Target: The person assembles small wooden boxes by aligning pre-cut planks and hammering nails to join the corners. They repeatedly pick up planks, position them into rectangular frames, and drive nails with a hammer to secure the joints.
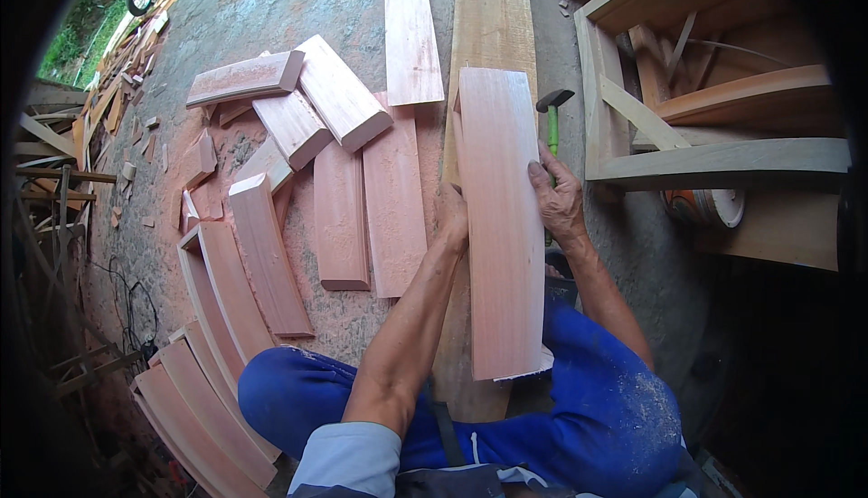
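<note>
A long, pinkish wooden workpiece stands out in front of me over my lap, its broad face up. A second strip of wood shows along its upper left edge. My left hand is closed on its left side, with most of the fingers hidden behind the wood. On the opposite edge, my right hand grips with the thumb on the face and the fingers around the side. Just beyond the right hand is a hammer with a dark head and green handle. Part of its handle is hidden by that hand.
A long plank runs along the floor beneath the workpiece. Cut wooden blocks lie piled at the left, near curved box-like pieces. A wooden frame stands at the right, beside a bucket. Sawdust and offcuts cover the left floor.
</note>
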`<state>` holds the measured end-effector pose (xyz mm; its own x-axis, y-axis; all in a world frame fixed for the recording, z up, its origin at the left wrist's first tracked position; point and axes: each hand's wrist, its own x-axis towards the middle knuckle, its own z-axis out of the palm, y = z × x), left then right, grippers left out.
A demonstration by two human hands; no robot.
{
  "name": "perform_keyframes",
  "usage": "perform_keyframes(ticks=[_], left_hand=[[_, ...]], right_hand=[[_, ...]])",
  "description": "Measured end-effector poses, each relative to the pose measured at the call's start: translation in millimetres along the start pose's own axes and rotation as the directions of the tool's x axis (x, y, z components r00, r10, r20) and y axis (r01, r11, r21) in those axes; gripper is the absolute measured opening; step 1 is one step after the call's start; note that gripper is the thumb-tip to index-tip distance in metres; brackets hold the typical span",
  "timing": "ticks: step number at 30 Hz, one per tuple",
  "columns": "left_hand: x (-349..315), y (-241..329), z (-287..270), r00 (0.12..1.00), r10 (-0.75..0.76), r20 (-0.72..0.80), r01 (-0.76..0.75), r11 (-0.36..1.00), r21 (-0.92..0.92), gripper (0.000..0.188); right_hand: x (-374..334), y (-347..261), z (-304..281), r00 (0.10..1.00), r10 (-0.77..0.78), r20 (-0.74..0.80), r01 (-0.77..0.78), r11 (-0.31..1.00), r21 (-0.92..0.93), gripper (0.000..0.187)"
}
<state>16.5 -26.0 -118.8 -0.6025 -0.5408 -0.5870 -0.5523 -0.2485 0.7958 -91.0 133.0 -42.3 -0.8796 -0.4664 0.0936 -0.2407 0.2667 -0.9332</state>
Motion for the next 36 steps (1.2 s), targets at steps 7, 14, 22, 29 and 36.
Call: perform_keyframes(ticks=[7, 14, 22, 29, 36], left_hand=[[-11.5, 20.2, -48.4, 0.994, 0.037, 0.099, -0.036, 0.999, -0.011, 0.045], [-60.8, 79.7, -65.1, 0.958, 0.275, 0.075, -0.231, 0.592, 0.772, 0.047], [-77.8, 80.2, -66.6, 0.963, 0.15, 0.223, -0.269, 0.529, 0.805, 0.052], [-36.5, 127.6, -52.0, 0.711, 0.684, 0.163, -0.539, 0.381, 0.751, 0.087], [15.8, 150.2, -5.7, 0.804, 0.338, 0.489, -0.575, 0.235, 0.784, 0.083]], right_hand=[[-12.1, 4.5, 3.9, 0.998, -0.007, -0.067, 0.009, 0.999, 0.039, 0.041], [-44.3, 38.1, 18.6, 0.993, 0.062, -0.104, -0.08, 0.981, -0.176, 0.035], [-23.8, 21.9, 1.7, 0.981, 0.19, 0.029, -0.185, 0.974, -0.132, 0.067], [-52.5, -4.0, -9.3, 0.965, 0.224, 0.138, -0.185, 0.951, -0.25, 0.069], [-44.0, -19.8, -17.1, 0.942, 0.265, 0.205, -0.195, 0.932, -0.307, 0.068]])
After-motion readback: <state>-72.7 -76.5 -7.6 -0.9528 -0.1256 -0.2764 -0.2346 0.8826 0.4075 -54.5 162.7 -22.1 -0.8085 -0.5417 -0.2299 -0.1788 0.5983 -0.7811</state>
